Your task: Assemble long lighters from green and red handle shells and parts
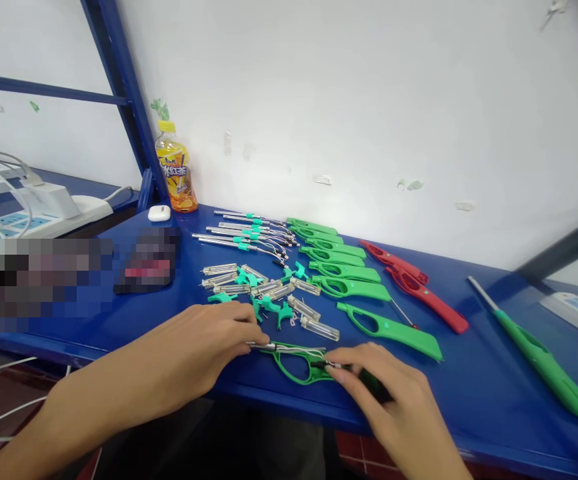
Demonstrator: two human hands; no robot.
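A green lighter housing half lies at the table's front edge, between my two hands. My left hand is closed in a pinch on a metal lighter tube at the housing's left end. From there thin wires run right, across the housing. My right hand pinches a small black igniter part over the housing's handle and partly covers that end. Just behind lie clear fuel tanks and teal triggers in a loose pile.
Green housing halves lie in a row behind, with red housings to their right. Wired metal tubes lie at the back. A finished-looking green lighter is far right. A drink bottle and white case stand back left.
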